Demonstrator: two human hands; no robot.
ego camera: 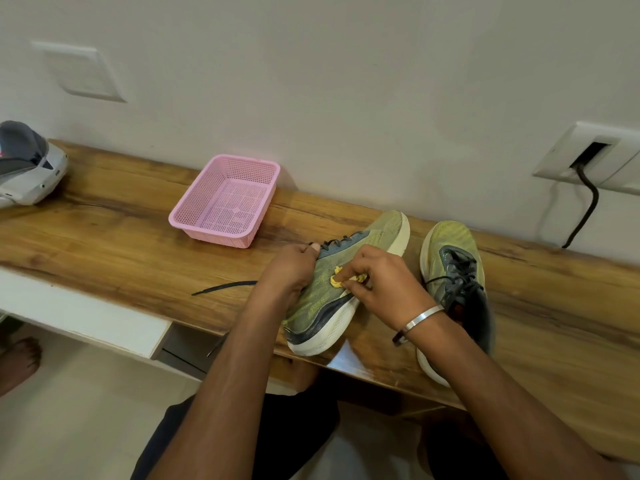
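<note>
hold: left grip (291,268) curled round tilted green knit running shoe (322,299) | wipe: right grip (377,280) pinching small yellow wad (335,280) | risk: hard rubbing may slide shoe off wooden worktop (104,237) edge

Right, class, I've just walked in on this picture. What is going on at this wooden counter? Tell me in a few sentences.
A person is working on a green shoe that lies tipped on its side on the counter. The left hand grips it near the collar. The right hand pinches a small yellow wad, perhaps a cloth, against its side, which looks like cleaning. The matching shoe stands upright to the right. A loose black lace lies to the left, with a pink basket behind.
</note>
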